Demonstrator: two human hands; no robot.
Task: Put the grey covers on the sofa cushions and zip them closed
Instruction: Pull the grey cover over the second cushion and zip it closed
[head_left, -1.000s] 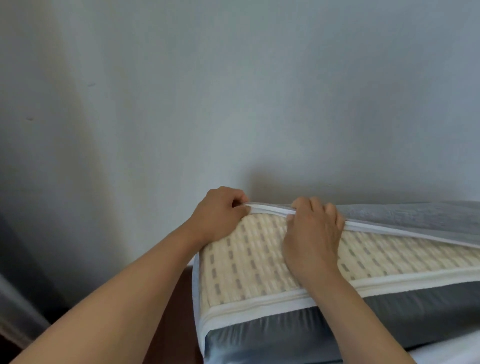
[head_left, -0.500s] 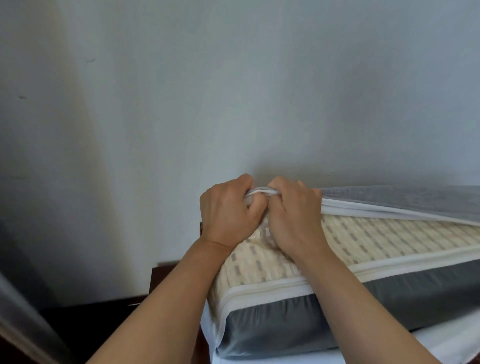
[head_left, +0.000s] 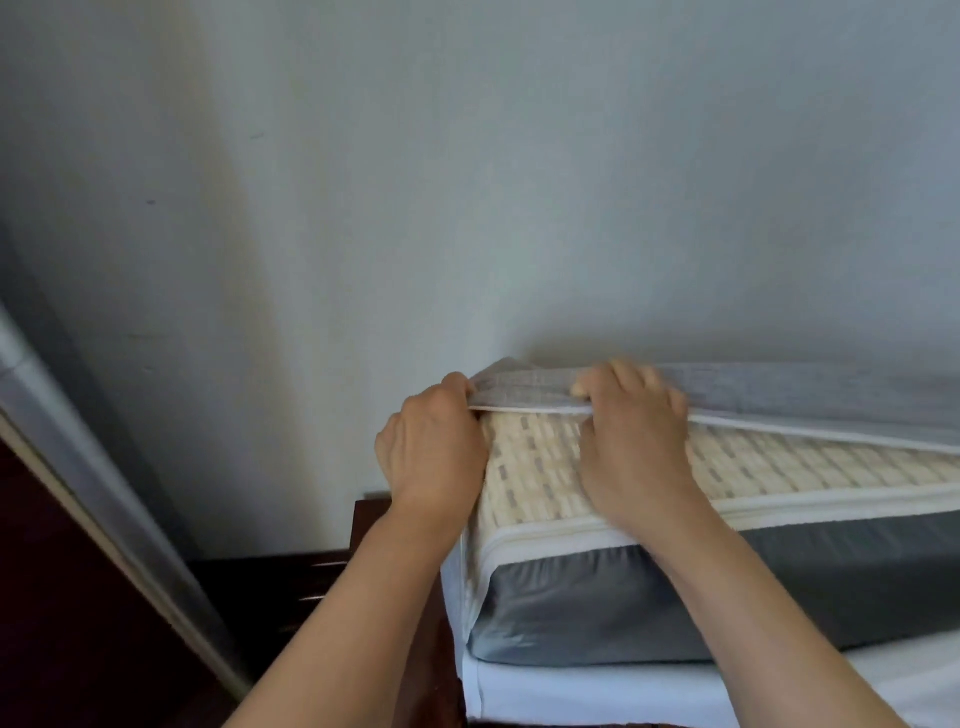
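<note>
grey cover (head_left: 524, 392) was being drawn over the cushion (head_left: 540, 483) corner; left hand (head_left: 431, 457) and right hand (head_left: 631, 447) both pinched its edge. zipping likely came next.

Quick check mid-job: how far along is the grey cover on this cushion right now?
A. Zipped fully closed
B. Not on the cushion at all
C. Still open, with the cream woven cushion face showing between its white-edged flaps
C: the cream woven cushion face shows bare between the white-edged flaps of the grey fabric cover, while the left hand and right hand grip its upper flap at the corner.
</note>
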